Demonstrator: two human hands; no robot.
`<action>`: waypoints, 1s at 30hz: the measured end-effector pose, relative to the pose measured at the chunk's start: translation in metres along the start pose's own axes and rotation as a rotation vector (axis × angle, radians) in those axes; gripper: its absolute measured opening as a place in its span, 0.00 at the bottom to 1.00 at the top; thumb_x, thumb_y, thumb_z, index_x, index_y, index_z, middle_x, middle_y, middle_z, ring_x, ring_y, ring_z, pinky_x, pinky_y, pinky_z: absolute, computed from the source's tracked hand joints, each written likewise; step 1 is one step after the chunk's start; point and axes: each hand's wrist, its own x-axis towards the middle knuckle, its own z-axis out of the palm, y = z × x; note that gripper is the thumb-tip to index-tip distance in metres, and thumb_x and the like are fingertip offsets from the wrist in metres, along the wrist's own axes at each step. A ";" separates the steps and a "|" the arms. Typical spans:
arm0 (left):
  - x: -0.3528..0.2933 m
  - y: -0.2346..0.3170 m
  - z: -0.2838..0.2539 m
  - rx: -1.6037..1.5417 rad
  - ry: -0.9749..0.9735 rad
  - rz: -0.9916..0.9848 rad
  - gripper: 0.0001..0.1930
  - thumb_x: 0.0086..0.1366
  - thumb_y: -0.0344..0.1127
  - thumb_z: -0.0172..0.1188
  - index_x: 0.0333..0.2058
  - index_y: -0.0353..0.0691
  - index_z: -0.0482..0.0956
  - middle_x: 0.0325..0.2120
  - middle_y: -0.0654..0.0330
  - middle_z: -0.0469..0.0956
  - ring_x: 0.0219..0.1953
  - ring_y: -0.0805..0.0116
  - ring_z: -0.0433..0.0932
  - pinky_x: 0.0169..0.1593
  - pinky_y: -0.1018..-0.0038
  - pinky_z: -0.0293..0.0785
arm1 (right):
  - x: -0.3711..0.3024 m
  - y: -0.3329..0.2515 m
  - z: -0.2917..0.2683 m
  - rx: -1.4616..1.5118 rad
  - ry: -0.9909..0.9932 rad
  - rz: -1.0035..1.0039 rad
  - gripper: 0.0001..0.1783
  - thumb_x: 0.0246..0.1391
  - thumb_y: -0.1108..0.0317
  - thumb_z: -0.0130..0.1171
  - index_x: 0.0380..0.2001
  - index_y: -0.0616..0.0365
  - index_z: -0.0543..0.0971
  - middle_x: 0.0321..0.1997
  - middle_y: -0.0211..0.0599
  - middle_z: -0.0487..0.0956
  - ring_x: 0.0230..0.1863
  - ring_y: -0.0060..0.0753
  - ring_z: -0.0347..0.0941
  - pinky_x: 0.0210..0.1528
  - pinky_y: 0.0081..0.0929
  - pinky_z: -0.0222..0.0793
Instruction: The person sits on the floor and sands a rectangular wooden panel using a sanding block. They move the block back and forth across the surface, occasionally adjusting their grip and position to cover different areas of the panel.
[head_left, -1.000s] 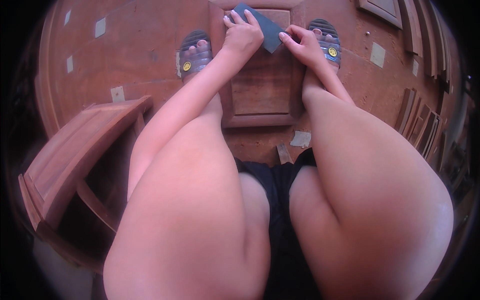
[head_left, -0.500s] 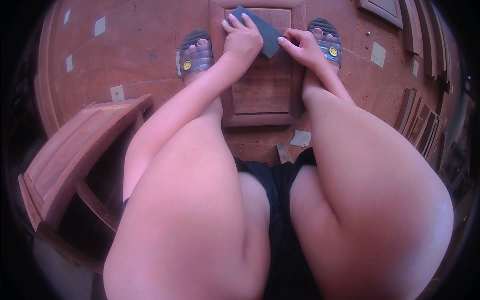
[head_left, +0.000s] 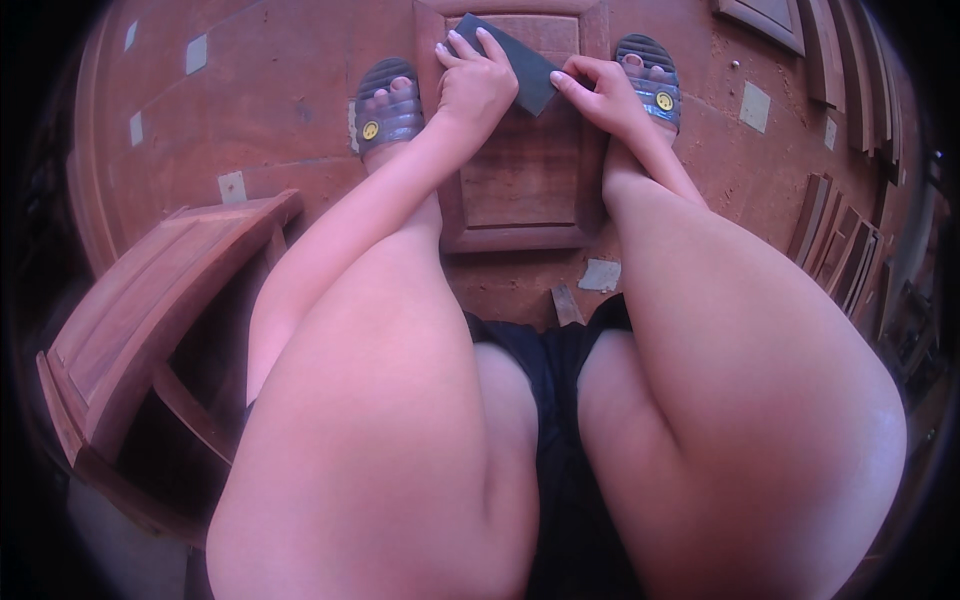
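Dark sheet: A stiff-looking, grey-green rectangle [head_left: 532, 82] lay aslant over the far part of the panel, from far left to near right; whether it touched the wood could not be told.
Left hand: The person's left hand [head_left: 476, 92] had its fingers spread at the sheet's left edge; the thumb was hidden, so one could not tell whether it was clamped.
Right hand: The right hand [head_left: 606, 95] had thumb and forefinger together, seemingly pinching the sheet's right edge.
Good handling: The sheet probably called for light, even tension between both hands, its face flat and its corners uncreased; the right pinch looked small enough to let it twist.
Wood panel: The framed reddish panel [head_left: 520, 190] lay between the feet, its near half bare; a steady base under the sheet likely mattered.
Sandals: The left sandal [head_left: 398, 118] and right sandal [head_left: 655, 104] flanked it.
Floor: On the reddish floor [head_left: 285, 100], a wooden furniture piece [head_left: 170, 265] stood left, and wood strips [head_left: 832, 240] lay right.
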 end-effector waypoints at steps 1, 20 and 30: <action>0.000 -0.004 -0.002 0.005 0.001 0.001 0.24 0.57 0.27 0.54 0.53 0.19 0.71 0.39 0.23 0.76 0.38 0.31 0.81 0.33 0.57 0.83 | 0.003 0.001 0.005 0.015 0.035 -0.004 0.17 0.57 0.58 0.61 0.30 0.64 0.79 0.21 0.42 0.78 0.23 0.31 0.72 0.28 0.31 0.67; 0.001 -0.021 -0.015 -0.236 -0.153 -0.051 0.34 0.50 0.32 0.65 0.55 0.19 0.67 0.47 0.22 0.71 0.45 0.30 0.78 0.38 0.59 0.83 | 0.006 0.001 0.012 -0.084 0.046 -0.045 0.19 0.57 0.54 0.61 0.31 0.61 0.81 0.21 0.46 0.78 0.23 0.45 0.74 0.29 0.37 0.68; -0.004 -0.034 -0.007 -0.414 -0.109 -0.179 0.37 0.46 0.34 0.67 0.54 0.19 0.68 0.52 0.28 0.71 0.51 0.40 0.78 0.43 0.60 0.82 | 0.008 -0.004 0.010 -0.114 0.033 -0.009 0.18 0.56 0.54 0.62 0.30 0.61 0.81 0.21 0.44 0.77 0.22 0.39 0.72 0.29 0.34 0.68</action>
